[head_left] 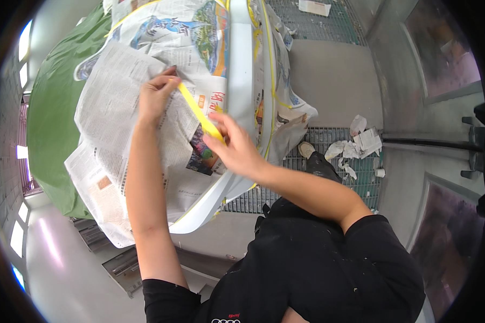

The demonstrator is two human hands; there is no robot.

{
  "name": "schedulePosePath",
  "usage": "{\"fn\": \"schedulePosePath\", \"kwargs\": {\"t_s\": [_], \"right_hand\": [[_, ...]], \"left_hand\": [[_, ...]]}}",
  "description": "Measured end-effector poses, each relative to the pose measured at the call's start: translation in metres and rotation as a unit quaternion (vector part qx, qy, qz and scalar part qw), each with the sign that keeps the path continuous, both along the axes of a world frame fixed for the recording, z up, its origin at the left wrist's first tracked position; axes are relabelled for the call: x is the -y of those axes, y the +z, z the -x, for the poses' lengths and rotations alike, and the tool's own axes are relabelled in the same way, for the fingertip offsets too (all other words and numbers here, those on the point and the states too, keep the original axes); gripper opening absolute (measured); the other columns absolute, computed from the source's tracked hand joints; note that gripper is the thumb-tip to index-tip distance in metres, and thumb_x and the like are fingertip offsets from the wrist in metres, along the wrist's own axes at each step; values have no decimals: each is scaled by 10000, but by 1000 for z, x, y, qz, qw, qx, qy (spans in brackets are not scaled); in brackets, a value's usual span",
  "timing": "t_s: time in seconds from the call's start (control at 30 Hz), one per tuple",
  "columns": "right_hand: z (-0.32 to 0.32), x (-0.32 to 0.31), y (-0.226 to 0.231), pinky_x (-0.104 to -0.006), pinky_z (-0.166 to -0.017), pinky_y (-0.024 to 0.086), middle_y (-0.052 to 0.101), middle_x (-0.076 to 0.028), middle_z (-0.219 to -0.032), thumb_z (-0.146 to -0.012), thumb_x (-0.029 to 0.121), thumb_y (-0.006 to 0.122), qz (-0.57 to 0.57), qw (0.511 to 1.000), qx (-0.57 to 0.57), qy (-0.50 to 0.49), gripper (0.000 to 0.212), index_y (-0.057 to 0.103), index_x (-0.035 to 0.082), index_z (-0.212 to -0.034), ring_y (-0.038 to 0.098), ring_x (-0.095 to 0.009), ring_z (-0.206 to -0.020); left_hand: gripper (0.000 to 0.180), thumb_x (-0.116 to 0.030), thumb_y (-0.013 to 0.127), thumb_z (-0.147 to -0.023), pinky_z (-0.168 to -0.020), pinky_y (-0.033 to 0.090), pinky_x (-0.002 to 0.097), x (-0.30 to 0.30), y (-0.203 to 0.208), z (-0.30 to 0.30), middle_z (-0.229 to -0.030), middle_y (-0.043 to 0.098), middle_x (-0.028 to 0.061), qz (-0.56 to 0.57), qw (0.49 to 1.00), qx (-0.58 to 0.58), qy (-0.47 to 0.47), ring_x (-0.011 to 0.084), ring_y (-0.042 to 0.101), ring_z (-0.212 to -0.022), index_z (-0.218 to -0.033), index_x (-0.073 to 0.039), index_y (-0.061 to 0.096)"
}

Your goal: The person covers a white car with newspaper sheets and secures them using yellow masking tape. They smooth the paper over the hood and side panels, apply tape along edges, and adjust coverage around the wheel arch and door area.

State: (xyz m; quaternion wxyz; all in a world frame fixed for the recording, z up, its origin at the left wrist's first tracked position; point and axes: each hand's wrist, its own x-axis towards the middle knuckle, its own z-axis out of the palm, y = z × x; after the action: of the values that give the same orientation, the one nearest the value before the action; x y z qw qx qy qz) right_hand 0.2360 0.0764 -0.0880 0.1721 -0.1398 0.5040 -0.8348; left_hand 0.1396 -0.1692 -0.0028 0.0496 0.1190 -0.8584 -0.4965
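A strip of yellow masking tape (193,104) stretches between my two hands over the newspaper. My left hand (157,96) pinches its far end, and my right hand (233,141) grips the near end. Below them, overlapping newspaper sheets (113,81) cover part of a car body, with a colour-printed patch (202,153) showing near my right hand. A bare white painted strip (241,70) of the car runs along the right of the paper and curves round toward me (199,207). More yellow tape (271,70) edges the paper on its far side.
Green sheeting (59,118) drapes the car on the left. To the right, crumpled paper scraps (361,144) lie on the floor grating (328,134), close to my shoe (306,149). A grey wall (404,107) with windows stands at the right.
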Motion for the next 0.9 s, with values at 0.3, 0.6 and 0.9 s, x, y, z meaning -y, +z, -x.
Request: {"fn": "schedulePosePath", "kwargs": {"t_s": [0.3, 0.6, 0.9], "right_hand": [[-57, -47, -16, -259, -692, 552, 732, -77, -955, -1085, 186, 541, 9, 914, 287, 288, 424, 515, -25, -1452, 721, -118, -896], [-46, -32, -57, -258, -577, 548, 743, -106, -917, -1064, 199, 607, -124, 945, 215, 212, 302, 689, -60, -1195, 740, -145, -739], [-74, 7, -98, -351, -612, 591, 721, -163, -871, -991, 82, 647, -111, 708, 648, 260, 181, 669, -84, -1060, 720, -248, -670]], "left_hand": [[201, -165, 827, -922, -785, 490, 223, 15, 1, 41, -981, 790, 32, 167, 983, -23, 71, 70, 628, -857, -1040, -2, 820], [148, -118, 827, -909, -861, 525, 250, 7, -12, 43, -1011, 793, 64, 258, 956, -133, 50, 111, 688, -906, -1003, -4, 817], [435, -176, 902, -844, -849, 563, 290, 5, -19, 46, -1012, 736, 66, 308, 934, -157, 83, 148, 693, -898, -1176, 15, 697]]}}
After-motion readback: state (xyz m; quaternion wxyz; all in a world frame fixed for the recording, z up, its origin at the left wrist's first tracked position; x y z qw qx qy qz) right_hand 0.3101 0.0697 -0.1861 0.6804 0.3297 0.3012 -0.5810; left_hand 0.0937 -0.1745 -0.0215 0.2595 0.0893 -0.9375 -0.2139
